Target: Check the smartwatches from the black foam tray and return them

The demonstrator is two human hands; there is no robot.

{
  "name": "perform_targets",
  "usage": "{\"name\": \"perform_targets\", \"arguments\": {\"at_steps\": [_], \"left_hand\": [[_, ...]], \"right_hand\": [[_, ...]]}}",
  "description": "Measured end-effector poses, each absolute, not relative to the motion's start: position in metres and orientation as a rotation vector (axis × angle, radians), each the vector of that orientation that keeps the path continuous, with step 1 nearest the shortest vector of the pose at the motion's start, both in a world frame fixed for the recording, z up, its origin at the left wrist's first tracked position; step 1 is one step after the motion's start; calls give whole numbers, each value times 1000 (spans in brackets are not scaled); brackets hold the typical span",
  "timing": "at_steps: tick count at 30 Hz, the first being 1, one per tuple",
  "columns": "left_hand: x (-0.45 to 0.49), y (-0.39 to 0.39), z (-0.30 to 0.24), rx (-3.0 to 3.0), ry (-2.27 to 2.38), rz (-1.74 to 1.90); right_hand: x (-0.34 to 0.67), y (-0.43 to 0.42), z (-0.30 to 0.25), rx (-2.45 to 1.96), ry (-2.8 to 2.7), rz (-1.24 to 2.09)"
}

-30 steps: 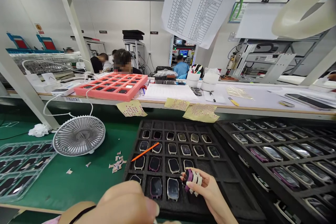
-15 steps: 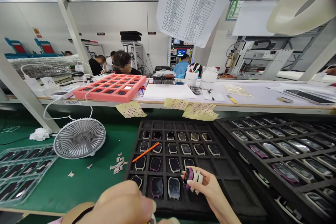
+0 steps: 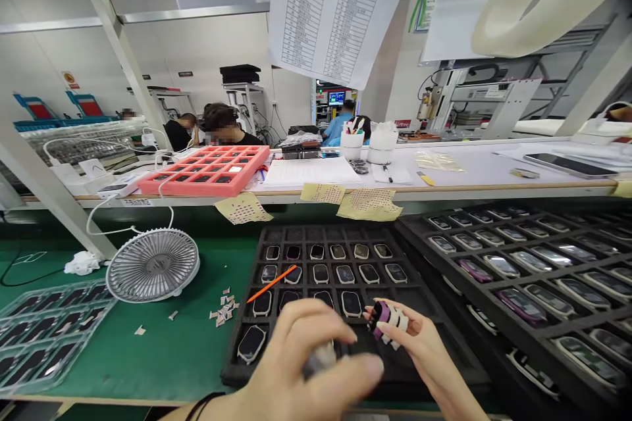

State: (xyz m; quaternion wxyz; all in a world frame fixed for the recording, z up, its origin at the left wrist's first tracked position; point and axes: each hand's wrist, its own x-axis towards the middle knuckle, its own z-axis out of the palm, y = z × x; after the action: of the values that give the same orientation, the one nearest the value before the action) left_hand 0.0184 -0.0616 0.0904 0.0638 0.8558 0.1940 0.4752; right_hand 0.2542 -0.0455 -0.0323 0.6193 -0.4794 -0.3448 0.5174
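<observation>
"What's the right grip (image 3: 424, 348) doing?"

"Clenched on a taped purple watch (image 3: 388, 319), over the right side of the foam tray (image 3: 316, 229)."

"How will it handle?"

"Light but fragile. Take the edges, not the slippery glass. The left grip (image 3: 301, 362) is blurred; I can't tell if it's closed."

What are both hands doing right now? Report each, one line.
Left hand: closed, blurred, apparently around a silver object.
Right hand: closed, pinching a purple-and-white bundle.
</observation>
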Motion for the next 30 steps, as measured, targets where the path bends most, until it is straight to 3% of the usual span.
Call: {"name": "perform_targets", "arguments": {"at_steps": [4, 11, 30], "left_hand": [[62, -45, 55, 2265, 692, 1063], [109, -31, -10, 1985, 885, 829], [128, -40, -36, 2115, 1038, 703]], "right_hand": [[278, -50, -29, -1143, -810, 1110], [293, -51, -21, -1121, -854, 1083], [311, -37, -29, -1080, -875, 1122]]}}
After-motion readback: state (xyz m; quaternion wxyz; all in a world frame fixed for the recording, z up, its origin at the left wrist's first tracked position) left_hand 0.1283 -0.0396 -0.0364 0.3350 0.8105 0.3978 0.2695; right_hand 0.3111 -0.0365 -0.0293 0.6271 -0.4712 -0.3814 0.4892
